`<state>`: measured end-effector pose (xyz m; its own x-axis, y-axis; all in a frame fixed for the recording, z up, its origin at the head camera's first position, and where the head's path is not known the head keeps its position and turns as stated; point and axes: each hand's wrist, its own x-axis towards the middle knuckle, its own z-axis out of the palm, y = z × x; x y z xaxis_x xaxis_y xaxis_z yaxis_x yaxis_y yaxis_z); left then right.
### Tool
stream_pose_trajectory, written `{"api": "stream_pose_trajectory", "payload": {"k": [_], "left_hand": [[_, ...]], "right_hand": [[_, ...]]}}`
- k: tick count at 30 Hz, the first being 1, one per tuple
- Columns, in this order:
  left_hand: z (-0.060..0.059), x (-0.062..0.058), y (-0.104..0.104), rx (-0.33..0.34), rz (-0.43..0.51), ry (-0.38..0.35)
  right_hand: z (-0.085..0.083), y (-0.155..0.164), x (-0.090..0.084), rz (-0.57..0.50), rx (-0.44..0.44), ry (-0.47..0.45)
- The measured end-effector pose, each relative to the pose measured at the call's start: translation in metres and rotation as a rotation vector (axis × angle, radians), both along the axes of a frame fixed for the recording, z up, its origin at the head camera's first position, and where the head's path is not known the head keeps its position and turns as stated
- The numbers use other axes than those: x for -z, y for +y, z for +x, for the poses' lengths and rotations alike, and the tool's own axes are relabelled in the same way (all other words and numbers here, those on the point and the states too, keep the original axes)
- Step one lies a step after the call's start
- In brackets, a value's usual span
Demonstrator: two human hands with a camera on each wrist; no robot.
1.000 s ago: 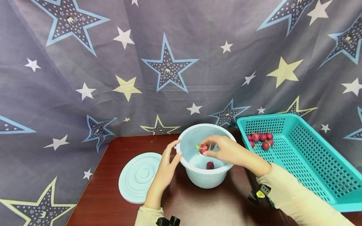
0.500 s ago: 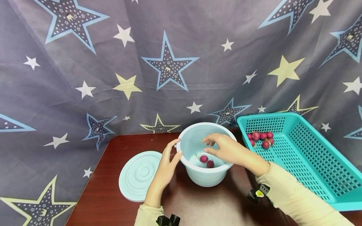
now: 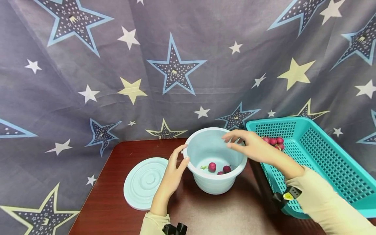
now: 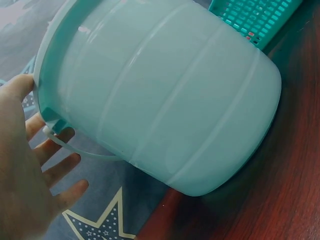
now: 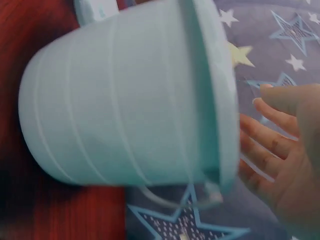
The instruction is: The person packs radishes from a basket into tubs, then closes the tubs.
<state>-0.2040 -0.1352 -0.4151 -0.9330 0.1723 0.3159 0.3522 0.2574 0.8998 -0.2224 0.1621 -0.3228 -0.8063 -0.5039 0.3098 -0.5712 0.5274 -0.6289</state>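
Observation:
A pale blue bucket (image 3: 212, 187) stands upright on the table, its wire-like handle (image 4: 90, 154) hanging at the side in the left wrist view. Inside lie radishes: one (image 3: 212, 167) with a bit of green stalk beside it, a darker one (image 3: 227, 169), and a third partly hidden by the near rim. My left hand (image 3: 171, 171) touches the bucket's left rim, fingers spread loosely outside it. Over the right rim hovers my right hand (image 3: 252, 145), its fingers loosely bent and holding nothing. In the right wrist view those fingers (image 5: 265, 135) appear beside the rim.
A teal perforated basket (image 3: 340, 156) stands at the right, with several radishes (image 3: 273, 141) in its far left corner, partly behind my right hand. A round pale blue lid (image 3: 144, 182) lies left of the bucket. A star-patterned cloth (image 3: 176, 111) hangs behind the table.
My right hand has let go of a radish, which dropped into the bucket, then moved right and up toward the rim. The radishes inside have shifted. My left hand stays at the rim.

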Motion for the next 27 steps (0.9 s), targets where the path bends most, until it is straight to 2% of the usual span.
{"api": "stream_pose_trajectory", "payload": {"k": [8, 11, 13, 18, 27], "left_hand": [[0.000, -0.001, 0.000, 0.003, 0.003, 0.000], [0.000, -0.001, 0.001, 0.005, 0.007, -0.001], [0.000, -0.001, 0.001, 0.003, 0.008, 0.002], [0.000, 0.000, 0.000, -0.004, 0.005, -0.002], [0.000, 0.000, 0.001, 0.006, 0.005, -0.003]], "right_hand": [[0.005, 0.036, -0.013, -0.002, 0.131, -0.048], [0.007, 0.050, -0.014, -0.019, 0.172, -0.124], [0.006, 0.059, -0.013, -0.005, 0.196, -0.114], [0.001, 0.077, -0.007, 0.037, 0.238, -0.043], [-0.011, 0.099, 0.016, 0.026, 0.299, -0.111]]}}
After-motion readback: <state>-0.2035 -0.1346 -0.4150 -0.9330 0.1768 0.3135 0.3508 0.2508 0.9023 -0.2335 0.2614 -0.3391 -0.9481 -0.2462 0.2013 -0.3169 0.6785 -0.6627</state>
